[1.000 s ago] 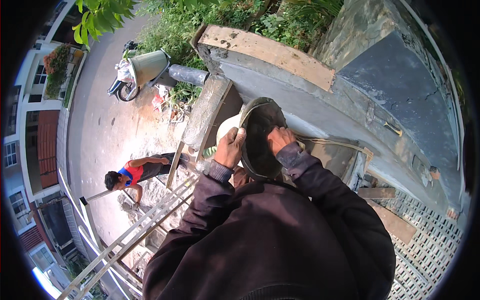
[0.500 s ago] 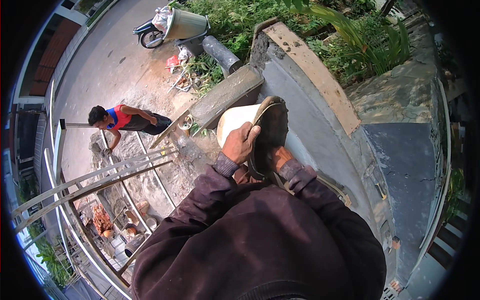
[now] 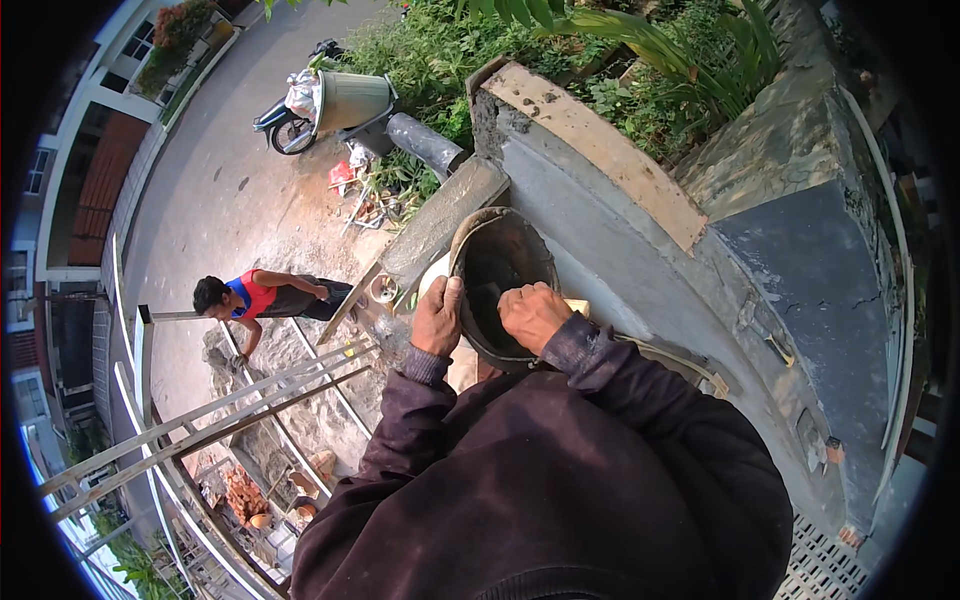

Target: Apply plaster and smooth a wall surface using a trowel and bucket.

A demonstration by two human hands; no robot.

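Observation:
A dark, mortar-stained bucket (image 3: pixel 500 260) is tilted with its mouth facing me, next to a grey cement wall (image 3: pixel 640 270). My left hand (image 3: pixel 438 318) grips the bucket's rim on the left side. My right hand (image 3: pixel 532 314) is closed around a tool handle at the bucket's mouth; the tool's working end is hidden inside the bucket. Dark sleeves cover both forearms.
A wooden plank (image 3: pixel 600 150) caps the wall top. A cement-coated board (image 3: pixel 430 235) leans beside the bucket. Far below, a person in a red and blue top (image 3: pixel 265 298) bends over near metal scaffold rails (image 3: pixel 200 410). A parked scooter (image 3: pixel 300 110) and plants lie beyond.
The view has swung around and the bucket's mouth now faces me more squarely. My right hand moved from the bucket's lower rim to its mouth. The person below shifted in the picture.

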